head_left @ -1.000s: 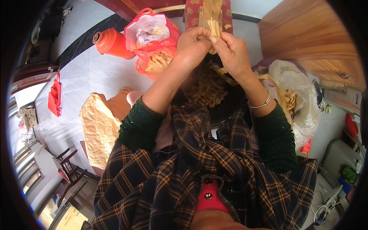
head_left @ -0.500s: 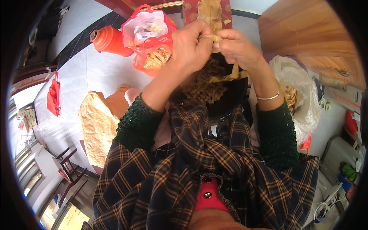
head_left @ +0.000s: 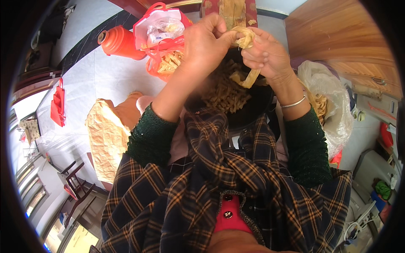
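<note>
My left hand (head_left: 205, 42) and my right hand (head_left: 266, 54) are raised together over a black bowl (head_left: 253, 111). Both grip one pale yellow strip (head_left: 247, 40) that looks like dried bean curd skin. Its loose end (head_left: 249, 78) hangs below my right hand. The bowl holds a heap of similar tan pieces (head_left: 223, 92). A silver bangle (head_left: 294, 102) sits on my right wrist. My dark green sleeves and plaid vest fill the lower part of the view.
A red plastic bag (head_left: 162, 31) with packets and strips lies to the left, beside an orange jug (head_left: 118, 42). A clear bag of strips (head_left: 327, 99) is at right. Brown paper (head_left: 107, 139) lies lower left. A wooden cabinet (head_left: 337, 29) stands upper right.
Both hands have risen slightly and shifted, and the strip between them has been pulled and twisted. Its loose end now hangs under my right hand.
</note>
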A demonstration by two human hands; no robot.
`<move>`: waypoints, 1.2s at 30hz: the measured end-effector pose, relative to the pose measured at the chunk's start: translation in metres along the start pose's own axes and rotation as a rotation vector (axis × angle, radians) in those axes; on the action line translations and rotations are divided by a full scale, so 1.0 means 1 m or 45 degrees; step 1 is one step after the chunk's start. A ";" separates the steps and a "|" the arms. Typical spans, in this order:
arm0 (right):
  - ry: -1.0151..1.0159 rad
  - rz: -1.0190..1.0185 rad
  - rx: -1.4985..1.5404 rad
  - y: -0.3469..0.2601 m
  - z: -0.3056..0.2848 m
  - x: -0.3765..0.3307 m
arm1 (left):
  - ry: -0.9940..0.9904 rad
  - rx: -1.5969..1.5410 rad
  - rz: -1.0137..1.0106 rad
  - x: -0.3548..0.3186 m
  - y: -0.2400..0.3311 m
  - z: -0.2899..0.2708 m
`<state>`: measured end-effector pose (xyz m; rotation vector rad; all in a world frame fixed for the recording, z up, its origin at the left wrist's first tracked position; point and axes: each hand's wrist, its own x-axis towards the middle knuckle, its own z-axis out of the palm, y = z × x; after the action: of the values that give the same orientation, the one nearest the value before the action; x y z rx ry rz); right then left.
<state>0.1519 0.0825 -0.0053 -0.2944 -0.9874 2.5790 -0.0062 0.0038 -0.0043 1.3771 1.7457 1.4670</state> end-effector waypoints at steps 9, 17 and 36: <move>0.386 -0.177 -0.767 0.011 0.011 0.007 | -0.270 0.198 0.318 -0.001 -0.006 -0.013; 0.217 -0.347 -1.042 -0.016 0.002 -0.003 | -0.657 -1.324 -0.557 0.005 -0.005 -0.042; 0.292 -0.316 -1.252 -0.019 -0.001 -0.011 | -0.722 -0.671 -0.146 0.005 -0.019 -0.055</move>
<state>0.1672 0.0921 0.0076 -0.6359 -1.9687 1.6169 -0.0611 -0.0143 -0.0030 1.2189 0.9782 1.1959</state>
